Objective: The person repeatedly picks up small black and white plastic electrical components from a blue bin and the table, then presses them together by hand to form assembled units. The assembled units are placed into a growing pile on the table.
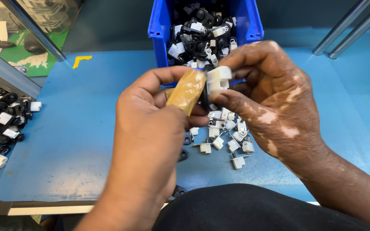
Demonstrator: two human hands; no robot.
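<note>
Both hands meet above the middle of the blue table mat point(82, 128). My left hand point(150, 141) has a tan finger cot on its thumb and pinches a small black part point(204, 95) that is mostly hidden. My right hand point(270, 98) grips a small white plastic clip point(218, 79) and presses it against that black part. Under the hands lie several loose white clips point(228, 134) with metal pins and a few black ring-shaped parts point(183, 155).
A blue bin point(159, 25) at the back centre holds several assembled black-and-white parts. Another heap of such parts point(1, 124) lies at the left edge. Metal rails point(343, 25) cross the back right, and a slanted metal bar point(35, 32) the back left.
</note>
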